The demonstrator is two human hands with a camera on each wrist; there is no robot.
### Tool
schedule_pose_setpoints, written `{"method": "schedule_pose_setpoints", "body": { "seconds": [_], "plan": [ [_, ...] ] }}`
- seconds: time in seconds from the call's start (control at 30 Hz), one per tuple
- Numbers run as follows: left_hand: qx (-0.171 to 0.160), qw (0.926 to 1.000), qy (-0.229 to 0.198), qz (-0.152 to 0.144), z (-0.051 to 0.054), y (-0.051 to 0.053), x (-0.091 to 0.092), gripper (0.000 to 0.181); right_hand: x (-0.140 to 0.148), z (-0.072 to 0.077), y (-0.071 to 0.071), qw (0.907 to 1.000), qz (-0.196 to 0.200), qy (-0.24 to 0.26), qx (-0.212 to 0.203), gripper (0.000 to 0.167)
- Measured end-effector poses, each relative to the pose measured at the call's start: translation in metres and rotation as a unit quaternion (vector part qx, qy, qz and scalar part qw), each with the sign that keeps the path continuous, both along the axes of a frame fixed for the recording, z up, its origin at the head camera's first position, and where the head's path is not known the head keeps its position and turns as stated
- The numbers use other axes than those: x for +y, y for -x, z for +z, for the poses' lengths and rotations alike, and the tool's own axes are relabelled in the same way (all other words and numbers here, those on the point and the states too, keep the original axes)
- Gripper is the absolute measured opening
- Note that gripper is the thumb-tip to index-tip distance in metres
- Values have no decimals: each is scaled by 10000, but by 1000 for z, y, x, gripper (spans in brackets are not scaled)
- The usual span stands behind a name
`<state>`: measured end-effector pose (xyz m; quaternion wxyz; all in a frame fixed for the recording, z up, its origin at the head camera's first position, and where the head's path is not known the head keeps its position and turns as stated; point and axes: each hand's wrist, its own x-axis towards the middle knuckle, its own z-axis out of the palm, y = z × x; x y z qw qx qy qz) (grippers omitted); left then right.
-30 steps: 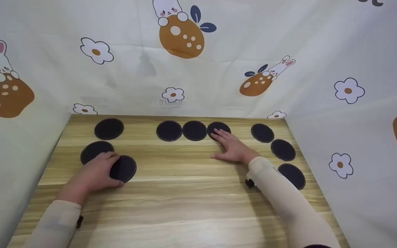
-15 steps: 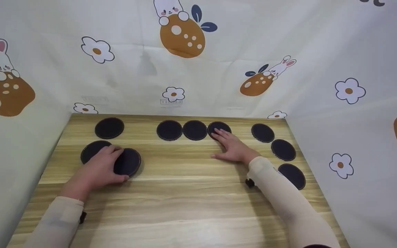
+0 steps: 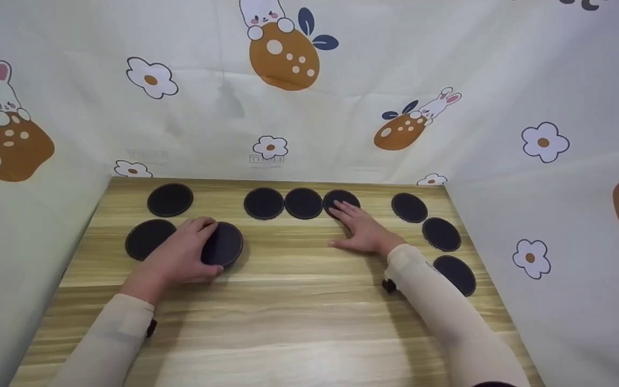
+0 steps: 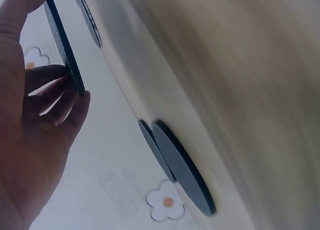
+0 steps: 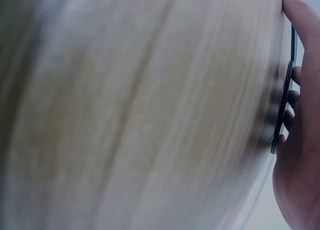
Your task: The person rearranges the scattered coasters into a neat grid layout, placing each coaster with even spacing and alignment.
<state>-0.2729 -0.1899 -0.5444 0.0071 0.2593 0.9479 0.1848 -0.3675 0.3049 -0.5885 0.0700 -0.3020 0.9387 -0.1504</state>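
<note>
Between thumb and fingers, my left hand (image 3: 183,252) grips a black round coaster (image 3: 223,245) by its edges, raised off the wooden table. The left wrist view shows this held coaster (image 4: 64,45) edge-on, apart from the tabletop. My right hand (image 3: 366,231) lies with fingers extended on another black coaster (image 3: 336,196), the right end of a touching row. Beside it in that row are a middle coaster (image 3: 303,203) and a left coaster (image 3: 264,203). In the right wrist view the fingertips touch the coaster (image 5: 283,107).
Two coasters lie at the left, one at the back (image 3: 170,199) and one nearer (image 3: 149,239), partly behind my left hand. Three more curve down the right side, including a middle one (image 3: 441,234). A patterned sheet (image 3: 191,123) walls the wooden table (image 3: 288,322).
My left hand has lifted its coaster from beside the near left coaster and carried it right and slightly toward the back. The right hand stays in place.
</note>
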Motion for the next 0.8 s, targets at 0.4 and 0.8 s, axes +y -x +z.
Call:
{"method": "schedule_pose_setpoints", "body": {
  "seconds": [0.4,0.8],
  "plan": [
    [38,9998,-103,-148,4,11,33,109,-1,1,-1,10000,28,26,-11,103],
    [49,9997,-84,-223,3,16,65,108,0,-1,0,10000,24,-47,20,105]
  ]
}}
